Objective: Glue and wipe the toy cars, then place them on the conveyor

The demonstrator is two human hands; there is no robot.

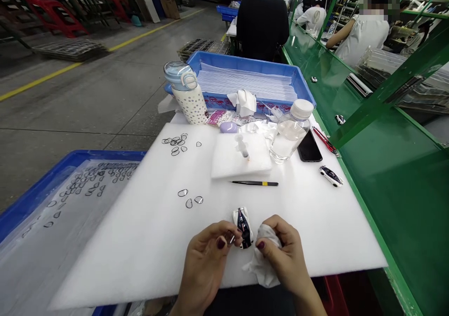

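Observation:
Between thumb and fingers, my left hand pinches a small clear piece with a dark rim, partly hidden by the fingers. My right hand is closed on a crumpled white tissue. A white and black toy car lies on the white foam sheet just beyond and between both hands. Several loose dark-rimmed pieces lie to the left on the foam, with a further cluster behind them. Black tweezers rest beyond the car.
A syringe lies on a small foam block. Around it stand a clear bottle, a dotted tumbler, a phone and another toy car. Blue trays flank the foam. A green conveyor runs along the right.

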